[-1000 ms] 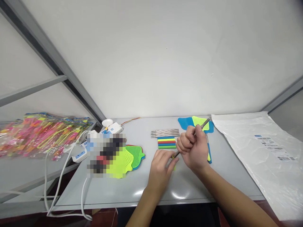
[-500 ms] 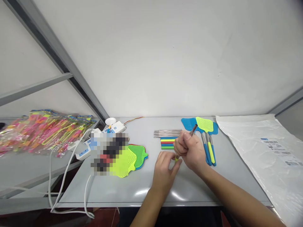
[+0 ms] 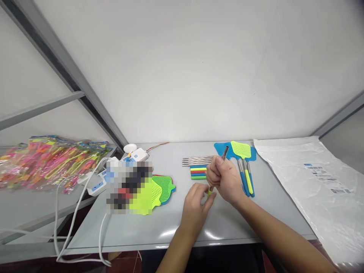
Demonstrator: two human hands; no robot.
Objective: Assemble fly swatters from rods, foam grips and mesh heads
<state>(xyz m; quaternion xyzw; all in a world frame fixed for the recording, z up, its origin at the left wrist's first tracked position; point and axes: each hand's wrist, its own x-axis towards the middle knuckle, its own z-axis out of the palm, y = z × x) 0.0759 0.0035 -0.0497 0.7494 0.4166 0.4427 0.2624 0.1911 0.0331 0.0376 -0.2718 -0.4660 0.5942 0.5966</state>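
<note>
A metal rod (image 3: 225,152) and a short yellow grip (image 3: 209,192) were held almost end to end above a grey desk (image 3: 127,235). The rod was enclosed in the closed fist of the right hand (image 3: 227,180), its hollow far end left exposed above the thumb. The grip was pinched between the thumb and fingers of the left hand (image 3: 195,203), lower and nearer the desk's front edge.

The rod's long axis was slanted, its lower end pointed toward the left hand and its upper end angled up and away to the right. The grip was set roughly along that same line, though much of it was hidden by fingers; how far the rod had been fitted into it could not be told. The rod was held closest by the right hand, the grip by the left, and the two hands were separated by only a narrow gap.

Beyond the hands, spare rods (image 3: 196,162) were laid in a row behind coloured grips (image 3: 198,172). Fly swatters (image 3: 248,182) were placed to the right, and mesh heads (image 3: 166,187) were stacked to the left.
</note>
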